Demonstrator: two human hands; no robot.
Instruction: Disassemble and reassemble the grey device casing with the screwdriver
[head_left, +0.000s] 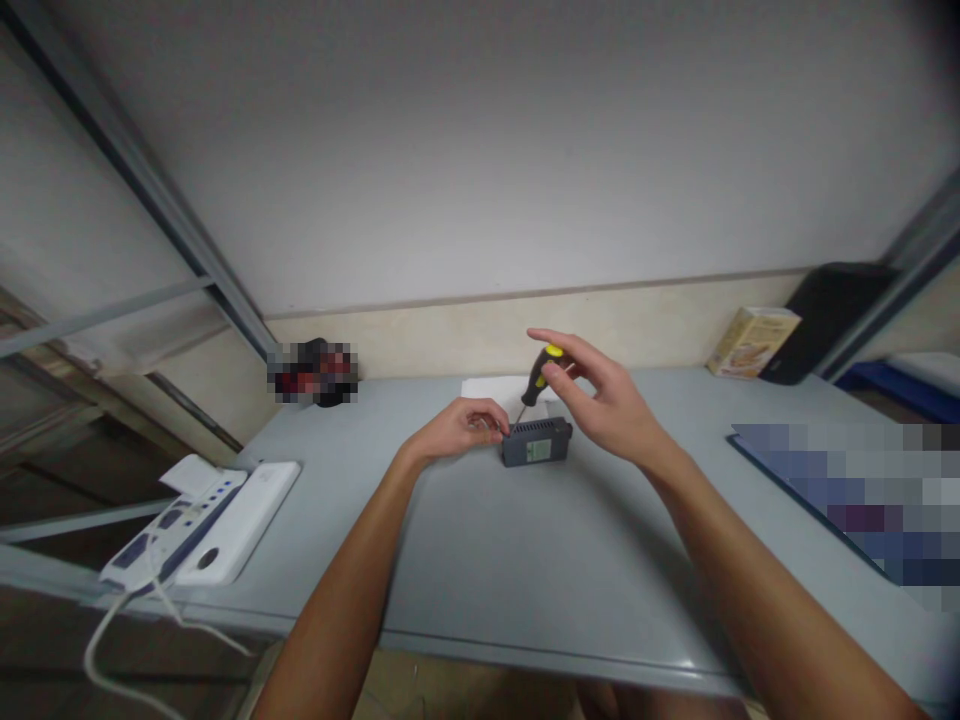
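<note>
Forearms (337, 580); box (537, 449) against left grip (459, 427)

Blk/yel screwdriver (535, 384), dk gry box (536, 434) w/ pale-grn label (538, 451)

On table (465, 560), ctr: box (535, 450). Over box's L end: screwdriver (535, 382), in R hand (600, 395). At same end: L hand (461, 428). Behind box: paper (484, 387). Table's L side: pwr strip (184, 520), w/ slab (253, 515) just R. Bk R corner: carton (752, 343), before case (836, 320).
</note>
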